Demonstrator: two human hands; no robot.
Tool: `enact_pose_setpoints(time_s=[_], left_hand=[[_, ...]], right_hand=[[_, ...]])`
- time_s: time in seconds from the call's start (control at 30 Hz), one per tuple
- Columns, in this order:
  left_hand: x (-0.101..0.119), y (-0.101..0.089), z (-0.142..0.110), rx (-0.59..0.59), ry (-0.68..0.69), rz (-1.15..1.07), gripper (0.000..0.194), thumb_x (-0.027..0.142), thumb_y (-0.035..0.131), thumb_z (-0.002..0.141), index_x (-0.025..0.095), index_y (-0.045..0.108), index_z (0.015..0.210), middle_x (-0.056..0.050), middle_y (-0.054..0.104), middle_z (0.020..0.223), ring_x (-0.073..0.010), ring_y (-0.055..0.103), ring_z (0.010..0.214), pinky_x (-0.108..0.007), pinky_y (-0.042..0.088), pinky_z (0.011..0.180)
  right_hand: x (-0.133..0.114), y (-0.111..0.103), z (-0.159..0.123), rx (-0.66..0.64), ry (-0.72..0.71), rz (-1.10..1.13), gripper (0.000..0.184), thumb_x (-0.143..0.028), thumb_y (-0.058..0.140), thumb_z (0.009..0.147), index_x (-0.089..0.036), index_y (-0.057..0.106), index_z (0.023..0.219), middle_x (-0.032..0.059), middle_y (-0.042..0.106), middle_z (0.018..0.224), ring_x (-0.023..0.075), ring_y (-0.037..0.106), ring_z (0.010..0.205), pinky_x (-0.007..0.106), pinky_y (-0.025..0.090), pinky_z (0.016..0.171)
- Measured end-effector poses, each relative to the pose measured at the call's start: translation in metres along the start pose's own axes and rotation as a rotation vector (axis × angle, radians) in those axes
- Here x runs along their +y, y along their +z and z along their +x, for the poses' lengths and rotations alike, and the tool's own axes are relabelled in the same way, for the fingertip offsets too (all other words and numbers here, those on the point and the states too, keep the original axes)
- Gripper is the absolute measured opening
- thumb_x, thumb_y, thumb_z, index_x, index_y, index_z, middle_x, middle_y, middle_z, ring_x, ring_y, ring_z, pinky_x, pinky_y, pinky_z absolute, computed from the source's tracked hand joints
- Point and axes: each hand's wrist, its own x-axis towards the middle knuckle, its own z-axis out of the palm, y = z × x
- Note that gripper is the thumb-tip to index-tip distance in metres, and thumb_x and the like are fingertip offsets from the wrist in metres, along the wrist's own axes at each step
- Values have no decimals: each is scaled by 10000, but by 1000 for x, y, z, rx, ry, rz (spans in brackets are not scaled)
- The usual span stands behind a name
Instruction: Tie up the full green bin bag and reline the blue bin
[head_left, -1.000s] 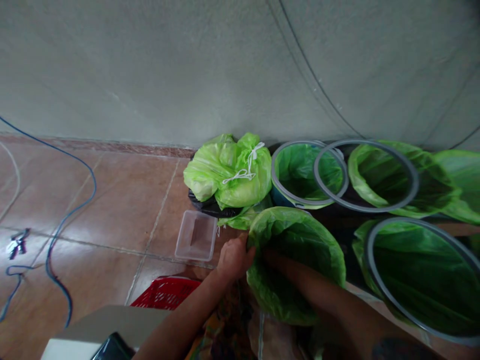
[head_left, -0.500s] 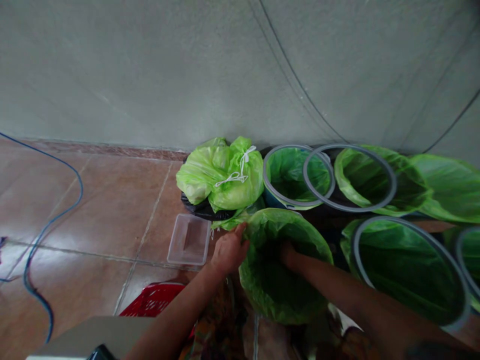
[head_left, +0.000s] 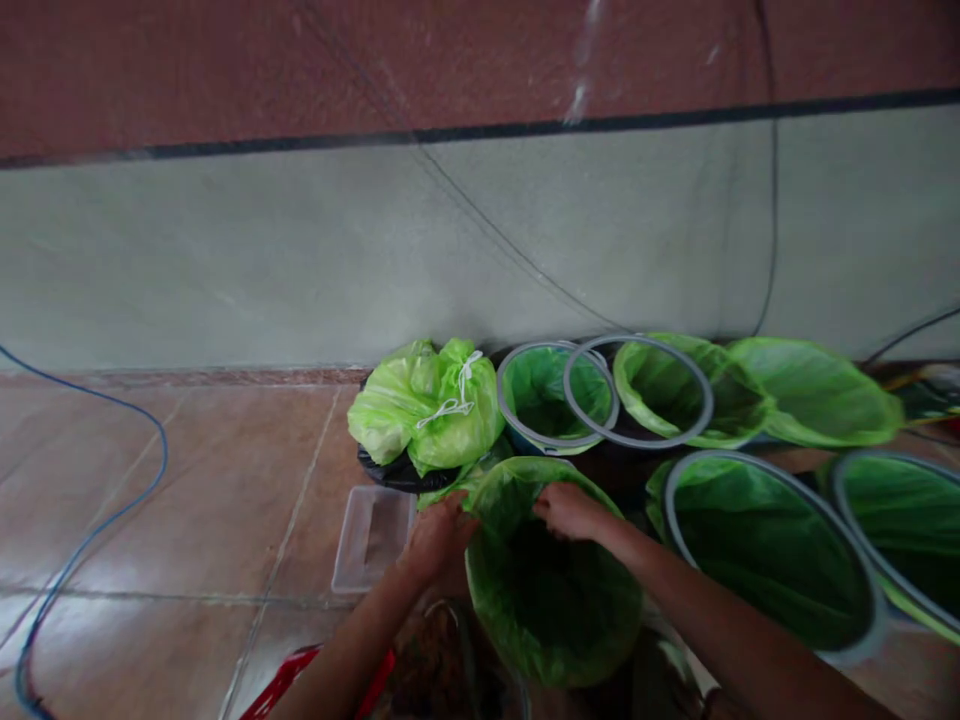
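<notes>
The left grip point(head_left: 441, 535) is touching the rim of the green liner point(head_left: 510, 612) at ten o'clock; the right grip point(head_left: 571, 510) is resting inside its mouth near twelve. One cannot tell whether either is clenching plastic. The liner is standing open at five o'clock from the view's centre. A tied green bag point(head_left: 405, 412) is lying at half past ten from it, a clear tray point(head_left: 354, 560) at nine.
</notes>
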Motion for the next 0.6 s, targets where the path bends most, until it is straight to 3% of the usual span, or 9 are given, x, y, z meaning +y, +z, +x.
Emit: enact_pose_setpoints(time_s=[0.03,0.07,0.17,0.23,0.3,0.43,0.53,0.6], left_hand=[[0,-6,-2,6,14,-5,398,297,534,903,210,572,1290,-50,751,1040,-181,690,992,-257,472,850],[-1,-12,-4,12,25,-7,360,293,532,903,218,596,1248,-41,753,1028,-179,692,976,-255,468,837],[-3,-26,-10,22,45,-14,321,300,527,904,207,626,1194,-45,752,1017,-178,693,919,-250,460,786],[-2,-34,-15,30,40,-10,329,313,530,901,202,635,1192,-51,747,1043,-176,691,902,-245,458,768],[2,-44,-22,51,31,8,341,319,538,894,207,638,1200,-50,742,1071,-174,689,903,-246,462,785],[24,-65,-38,104,57,21,350,303,550,887,176,650,1196,-71,743,1069,-190,687,946,-260,467,842],[47,-78,-44,146,86,-20,329,315,552,891,166,667,1161,-77,748,1028,-204,682,970,-280,467,874],[60,-81,-42,206,65,-102,337,343,547,901,154,663,1154,-90,743,1038,-207,682,975,-289,470,888]], right_hand=[[0,-18,2,-22,41,64,297,-315,675,810,-186,605,552,15,595,503,175,630,504,307,546,593],[2,-35,4,39,127,171,326,-367,603,867,-186,608,597,25,615,542,174,633,513,311,548,579],[12,-75,13,381,441,712,329,-453,575,902,-191,553,705,3,586,572,148,605,510,299,558,550],[16,-90,21,492,562,1102,276,-387,604,909,-200,500,735,-36,543,553,113,560,474,262,547,514],[16,-100,29,534,586,1340,248,-260,616,911,-196,469,721,-62,511,534,75,508,438,195,501,466],[3,-121,25,620,564,1428,258,-124,607,892,-187,456,693,-83,482,514,43,448,404,129,433,411],[-8,-130,-6,634,509,1422,239,-108,576,902,-187,468,705,-83,496,513,50,472,410,144,464,423],[-11,-125,-38,569,462,1391,227,-104,570,900,-184,480,708,-80,497,495,55,481,406,158,480,430]])
